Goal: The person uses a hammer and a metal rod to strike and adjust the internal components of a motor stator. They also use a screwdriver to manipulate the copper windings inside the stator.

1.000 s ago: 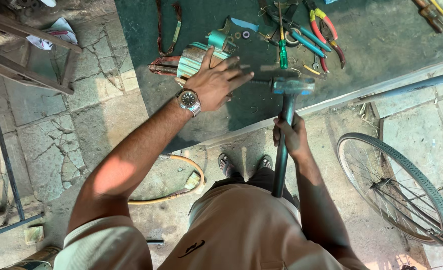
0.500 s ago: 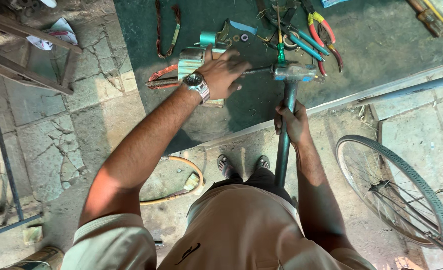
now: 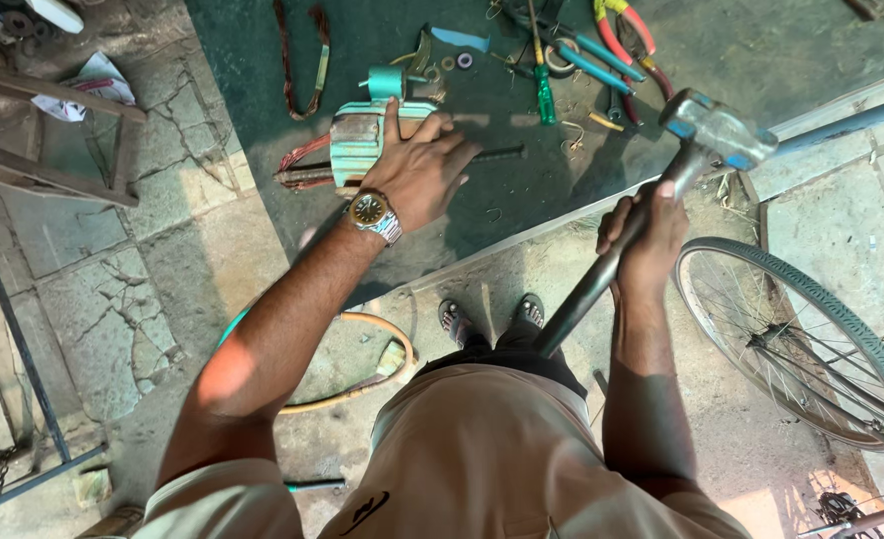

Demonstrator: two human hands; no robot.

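Since half a second earlier, the hammer (image 3: pixel 713 128) had swung up and to the right, its head lifted off the spot near the rod where it had rested, and its shaft now slanted from lower left to upper right. The right hand (image 3: pixel 644 236) had its grip clenched around the dark shaft, partway up, with the steel head well above the fingers and over the pale edge of the counter (image 3: pixel 382 40). The left hand (image 3: pixel 420 166) lay flat with its fingers spread, pressing on a teal metal block (image 3: pixel 362 140) rather than grasping it; a wristwatch (image 3: pixel 373 213) sat on that wrist. A thin dark rod (image 3: pixel 497 153) stuck out from under the fingertips toward the right, and reddish copper windings (image 3: pixel 300 165) showed at the block's left side. The block rested on the dark green counter top, near its left part. Farther back on the counter lay a green-handled screwdriver (image 3: pixel 544 98), blue-handled pliers (image 3: pixel 593 66) and red-handled pliers (image 3: pixel 629 30), well apart from the block. A looped strap (image 3: pixel 304 60) lay toward the back left. Below the counter edge, two sandalled feet (image 3: pixel 492 317) stood on the stone floor, a curved orange hose (image 3: pixel 362 359) lay beside them, and a bicycle wheel (image 3: pixel 811 339) leaned at the right.
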